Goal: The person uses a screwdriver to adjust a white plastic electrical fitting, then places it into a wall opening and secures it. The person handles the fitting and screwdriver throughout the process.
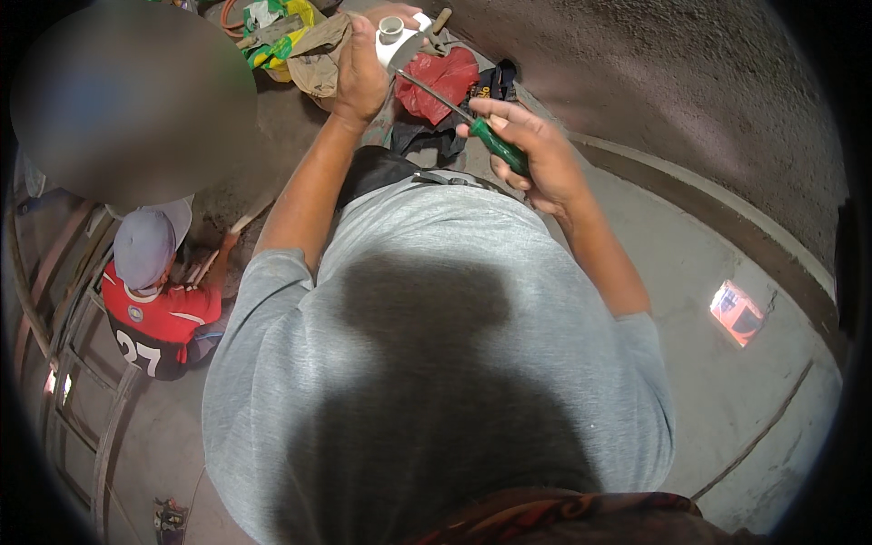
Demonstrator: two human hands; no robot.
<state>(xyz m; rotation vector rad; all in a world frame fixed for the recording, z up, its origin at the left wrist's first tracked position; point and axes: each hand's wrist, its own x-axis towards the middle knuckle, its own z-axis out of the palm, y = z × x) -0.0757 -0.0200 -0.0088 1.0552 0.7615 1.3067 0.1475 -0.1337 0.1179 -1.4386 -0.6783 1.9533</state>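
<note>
Up at the top centre, my left hand (363, 71) is closed round a white plastic fitting (397, 45) with a short round collar. My right hand (542, 156) grips the green handle of a screwdriver (501, 148). Its metal shaft slants up and left, with the tip at the lower edge of the fitting. Whether the tip sits in a screw is too small to tell. The fitting's far side is partly hidden by my left fingers.
A red plastic bag (438, 84), dark cloth and a green-yellow bag (272, 36) lie beyond my hands. A co-worker in a red shirt (168, 313) crouches at left beside metal bars (109, 427). A rough wall (690, 100) curves along the right.
</note>
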